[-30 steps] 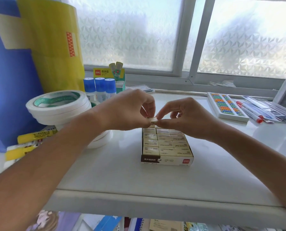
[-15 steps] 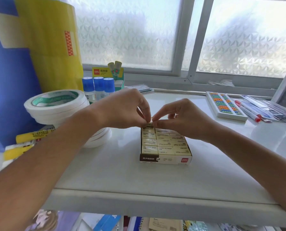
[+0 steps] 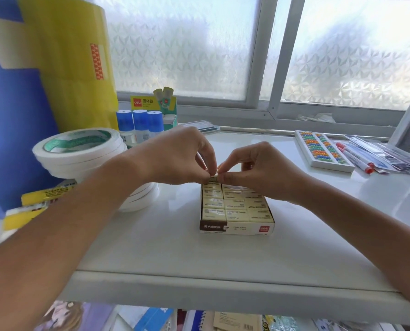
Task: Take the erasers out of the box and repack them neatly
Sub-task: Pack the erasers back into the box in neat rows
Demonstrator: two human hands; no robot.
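A shallow white and brown eraser box (image 3: 237, 227) sits on the white shelf (image 3: 165, 247), filled with rows of cream wrapped erasers (image 3: 236, 206). At the box's far left corner, my left hand (image 3: 175, 156) and my right hand (image 3: 256, 170) meet fingertip to fingertip. Both pinch one small eraser (image 3: 214, 177) that stands just above the back row. My right hand hides the far right part of the box.
Stacked white tape rolls (image 3: 80, 149) lie left of the box, with blue-capped glue bottles (image 3: 139, 123) and big yellow tape rolls (image 3: 68, 56) behind. An abacus (image 3: 323, 149) and pens (image 3: 354, 156) lie at the right. The shelf's front edge is near.
Both hands have lowered slightly with the pinched eraser, bringing it down to the back left corner of the box.
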